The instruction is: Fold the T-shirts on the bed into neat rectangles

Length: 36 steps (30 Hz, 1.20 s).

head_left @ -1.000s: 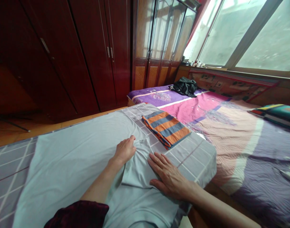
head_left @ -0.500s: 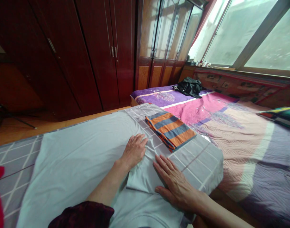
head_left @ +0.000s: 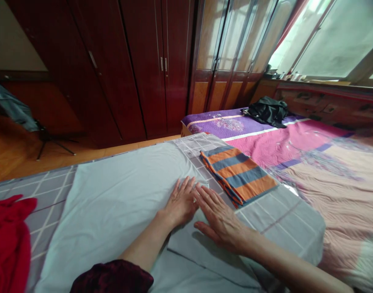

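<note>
A pale grey-green garment [head_left: 122, 195] lies spread over a checked cloth, with one part folded over near its right edge. My left hand [head_left: 182, 201] rests on the garment with its fingers spread. Beside it, my right hand [head_left: 221, 217] lies over the folded part, fingers stretched out and thumb apart, its fingertips close to my left hand. Neither hand grips anything. Just beyond my right hand sits a folded orange and grey striped cloth [head_left: 239, 171].
Red fabric [head_left: 11, 240] lies at the left on the checked cloth [head_left: 293, 228]. Behind are a bed with a purple and pink cover [head_left: 265, 142], a black garment [head_left: 267, 110] on it, dark red wardrobes [head_left: 146, 81] and a tripod [head_left: 46, 138].
My right hand has moved closer to my left hand, and the folded part beneath looks flatter. The view has turned left, showing more of the red fabric.
</note>
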Tool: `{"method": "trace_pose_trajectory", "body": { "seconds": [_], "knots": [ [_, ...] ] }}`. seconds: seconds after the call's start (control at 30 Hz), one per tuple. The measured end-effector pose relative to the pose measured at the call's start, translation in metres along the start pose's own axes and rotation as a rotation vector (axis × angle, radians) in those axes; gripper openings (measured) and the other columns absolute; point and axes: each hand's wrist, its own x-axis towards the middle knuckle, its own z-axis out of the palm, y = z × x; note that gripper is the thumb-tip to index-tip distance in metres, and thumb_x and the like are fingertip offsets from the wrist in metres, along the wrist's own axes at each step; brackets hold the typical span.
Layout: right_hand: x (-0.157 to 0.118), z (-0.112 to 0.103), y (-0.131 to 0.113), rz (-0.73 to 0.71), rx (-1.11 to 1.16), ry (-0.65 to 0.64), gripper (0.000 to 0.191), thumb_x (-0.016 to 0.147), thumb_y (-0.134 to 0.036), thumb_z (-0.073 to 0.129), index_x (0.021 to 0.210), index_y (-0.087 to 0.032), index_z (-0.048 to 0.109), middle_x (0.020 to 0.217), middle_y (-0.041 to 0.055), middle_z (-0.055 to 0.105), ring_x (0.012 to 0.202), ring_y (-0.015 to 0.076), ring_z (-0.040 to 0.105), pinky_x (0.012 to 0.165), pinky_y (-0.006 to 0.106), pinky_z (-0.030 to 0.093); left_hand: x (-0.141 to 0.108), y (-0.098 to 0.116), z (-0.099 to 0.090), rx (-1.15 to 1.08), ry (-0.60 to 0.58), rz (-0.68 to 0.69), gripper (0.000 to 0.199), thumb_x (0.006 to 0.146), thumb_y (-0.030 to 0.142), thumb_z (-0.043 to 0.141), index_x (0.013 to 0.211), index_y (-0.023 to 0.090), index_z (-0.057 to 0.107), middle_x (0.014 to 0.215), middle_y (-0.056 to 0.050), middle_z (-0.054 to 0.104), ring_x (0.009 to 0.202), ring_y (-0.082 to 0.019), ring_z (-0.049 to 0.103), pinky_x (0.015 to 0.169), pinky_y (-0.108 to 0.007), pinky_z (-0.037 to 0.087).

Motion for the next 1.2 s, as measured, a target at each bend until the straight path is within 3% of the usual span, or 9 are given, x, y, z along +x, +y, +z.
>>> {"method": "trace_pose_trajectory", "body": {
  "seconds": [0.13, 0.27, 0.43, 0.53, 0.77, 1.03, 1.13, 1.2],
  "knots": [
    [0.006, 0.03, 0.014, -0.008, -0.039, -0.039, 0.078, 0.085, -0.039, 0.053, 0.146, -0.003, 0.019, 0.151, 0.0224, 0.02, 0.14, 0.031, 0.014, 0.109, 0.051, 0.029, 0.001, -0.009, -0.003, -0.079, 0.01, 0.003, 0.053, 0.095, 0.036, 0.031, 0.145, 0.017, 0.028, 0.153, -0.006, 0.022, 0.142, -0.022, 0.01, 0.116, -0.049, 0.009],
    [0.003, 0.036, 0.015, -0.057, -0.054, 0.024, 0.092, 0.079, -0.035, 0.06, 0.149, -0.006, 0.007, 0.153, 0.02, 0.012, 0.14, 0.0338, 0.012, 0.108, 0.052, 0.031, 0.005, -0.018, -0.007, -0.17, 0.063, -0.04, 0.056, 0.092, 0.022, 0.032, 0.146, 0.011, 0.022, 0.153, -0.01, 0.023, 0.141, -0.017, 0.016, 0.117, -0.039, 0.013],
    [0.009, 0.041, 0.021, -0.263, -0.043, 0.094, 0.102, 0.078, -0.048, 0.057, 0.148, -0.002, -0.003, 0.152, 0.0227, 0.01, 0.136, 0.0388, 0.022, 0.1, 0.049, 0.041, 0.01, -0.021, -0.008, -0.176, 0.118, -0.072, 0.056, 0.09, 0.016, 0.033, 0.145, 0.014, 0.024, 0.151, -0.01, 0.028, 0.14, -0.018, 0.02, 0.117, -0.038, 0.013],
    [0.012, 0.047, 0.028, -0.284, -0.055, 0.127, 0.101, 0.08, -0.05, 0.055, 0.148, -0.006, -0.004, 0.152, 0.0201, 0.011, 0.134, 0.039, 0.028, 0.099, 0.049, 0.042, 0.012, -0.02, -0.007, -0.177, 0.134, -0.075, 0.054, 0.091, 0.018, 0.033, 0.144, 0.015, 0.025, 0.15, -0.01, 0.031, 0.14, -0.018, 0.022, 0.117, -0.038, 0.014],
    [0.014, 0.066, 0.045, -0.365, -0.116, 0.19, 0.103, 0.077, -0.056, 0.056, 0.149, -0.005, 0.003, 0.151, 0.0193, 0.012, 0.127, 0.0411, 0.04, 0.091, 0.05, 0.047, 0.014, -0.019, -0.011, -0.113, 0.217, -0.093, 0.045, 0.095, 0.023, 0.033, 0.138, 0.01, 0.034, 0.144, -0.014, 0.038, 0.137, -0.022, 0.028, 0.114, -0.037, 0.019],
    [0.015, 0.061, 0.036, -0.37, -0.09, 0.235, 0.09, 0.082, -0.048, 0.053, 0.15, -0.016, 0.005, 0.154, 0.014, 0.01, 0.133, 0.0405, 0.029, 0.092, 0.053, 0.045, 0.014, -0.017, -0.012, -0.048, 0.329, -0.17, 0.04, 0.093, 0.029, 0.043, 0.129, 0.012, 0.043, 0.138, -0.015, 0.044, 0.131, -0.025, 0.036, 0.108, -0.038, 0.031],
    [0.014, 0.058, 0.032, -0.419, -0.095, 0.237, 0.082, 0.084, -0.048, 0.05, 0.15, -0.02, 0.01, 0.154, 0.0133, 0.017, 0.136, 0.0397, 0.023, 0.095, 0.056, 0.042, 0.004, -0.022, -0.026, -0.001, 0.282, -0.153, 0.041, 0.092, 0.03, 0.046, 0.129, 0.013, 0.044, 0.137, -0.015, 0.046, 0.13, -0.026, 0.038, 0.105, -0.04, 0.033],
    [0.013, 0.06, 0.033, -0.467, -0.103, 0.222, 0.078, 0.085, -0.049, 0.05, 0.149, -0.022, 0.016, 0.153, 0.0123, 0.022, 0.136, 0.0387, 0.024, 0.096, 0.056, 0.041, -0.016, -0.025, -0.048, 0.03, 0.21, -0.098, 0.042, 0.091, 0.029, 0.049, 0.13, 0.014, 0.043, 0.133, -0.013, 0.05, 0.126, -0.025, 0.043, 0.103, -0.039, 0.035]
  ]
}}
